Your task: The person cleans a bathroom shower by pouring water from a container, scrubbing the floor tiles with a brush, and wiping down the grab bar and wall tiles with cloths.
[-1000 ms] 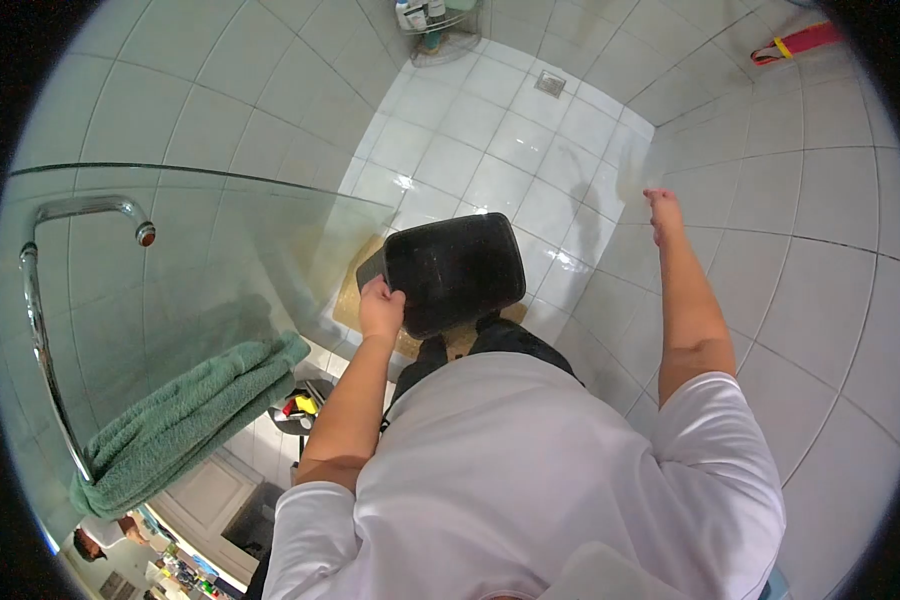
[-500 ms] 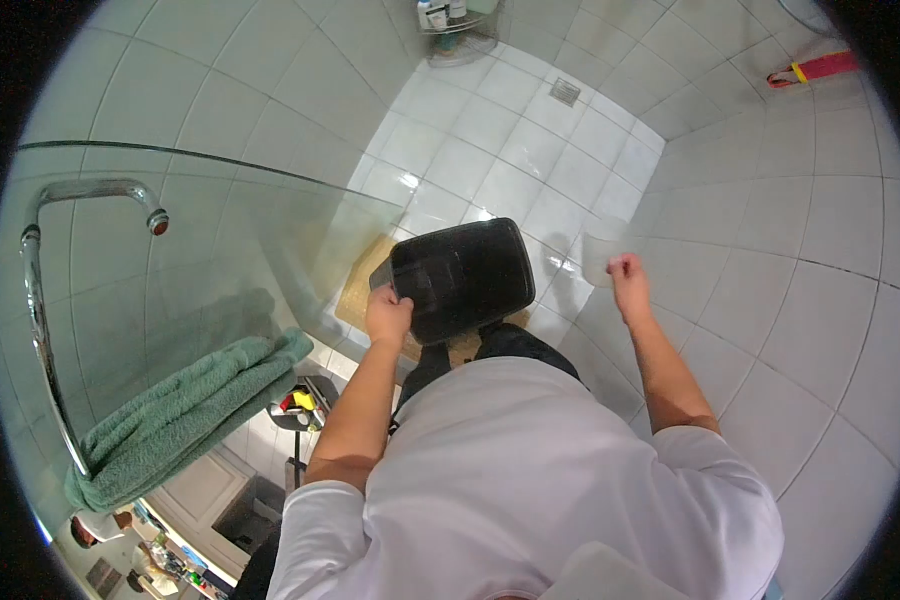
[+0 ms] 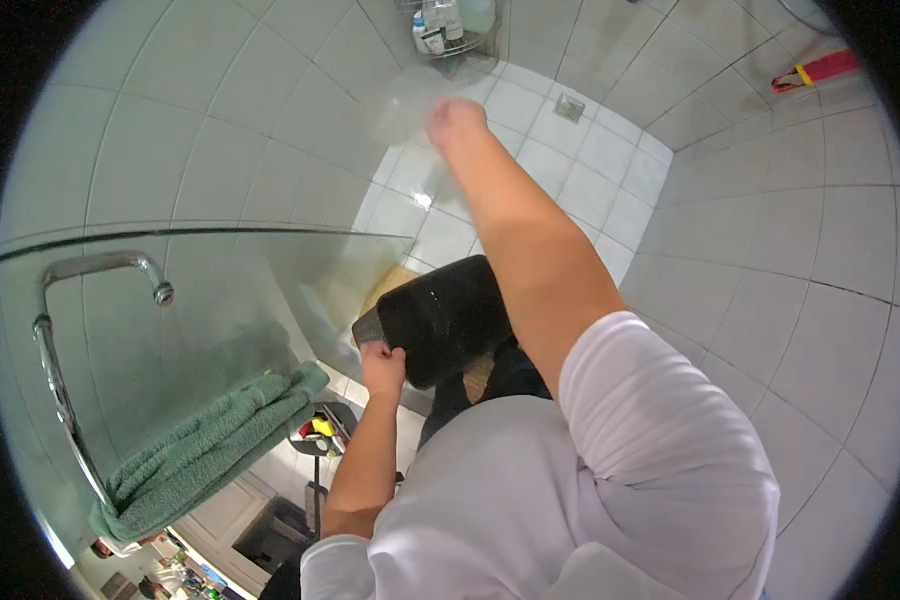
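Note:
My left hand is closed on the near left edge of a black rectangular bin, which stands tilted in front of my legs. Light specks dot the bin's dark surface. A greyish patch shows at the bin's corner just above my fingers; what it is I cannot tell. Stretched far forward, my right hand is closed on a translucent plastic container, smeared by motion in front of the left tiled wall. My right forearm covers the bin's right side.
A glass panel stands at left, with a chrome bar carrying a green towel. Bottles sit on a corner rack ahead. A floor drain lies in the white tiles. Red strap hangs at the right wall.
My right hand has swung from the right side forward and left across the bin, carrying the translucent container. My left hand and the bin appear slightly lower and further left in view.

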A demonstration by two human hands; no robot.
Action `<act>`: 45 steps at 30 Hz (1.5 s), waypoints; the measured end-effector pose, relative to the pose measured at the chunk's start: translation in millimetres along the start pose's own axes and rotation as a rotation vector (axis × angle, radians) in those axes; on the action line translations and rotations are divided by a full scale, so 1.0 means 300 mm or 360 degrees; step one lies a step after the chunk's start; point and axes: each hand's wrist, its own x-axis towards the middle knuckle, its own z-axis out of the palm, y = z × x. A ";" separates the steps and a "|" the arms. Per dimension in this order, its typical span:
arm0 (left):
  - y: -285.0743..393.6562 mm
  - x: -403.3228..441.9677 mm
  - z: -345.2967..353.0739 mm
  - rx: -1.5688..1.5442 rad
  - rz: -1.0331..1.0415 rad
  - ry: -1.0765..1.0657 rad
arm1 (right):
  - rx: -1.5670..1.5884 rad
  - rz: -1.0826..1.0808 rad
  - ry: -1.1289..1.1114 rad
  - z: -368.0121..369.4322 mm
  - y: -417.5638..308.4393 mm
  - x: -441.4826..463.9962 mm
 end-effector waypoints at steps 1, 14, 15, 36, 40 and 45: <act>-0.007 0.002 -0.008 0.0019 -0.0002 -0.0020 | -0.0141 -0.0014 -0.0079 0.012 0.010 0.113; 0.183 0.073 -0.036 0.0191 0.0130 0.0103 | -0.2541 -0.1062 0.0009 -0.609 -0.398 -0.356; 0.197 0.076 -0.028 0.0191 0.0260 0.0088 | -0.3053 -0.0981 0.0205 -0.661 -0.460 -0.453; 0.834 0.015 -0.381 -0.0479 0.1876 0.0819 | -0.1947 -0.0030 0.0064 -0.628 -0.537 -0.897; 0.911 0.001 -0.477 -0.0454 0.2175 0.1034 | -0.1823 -0.0168 -0.0054 -0.518 -0.506 -0.809; 0.975 0.025 -0.564 -0.0429 0.2268 0.1180 | -0.1866 -0.0210 -0.0035 -0.339 -0.492 -0.797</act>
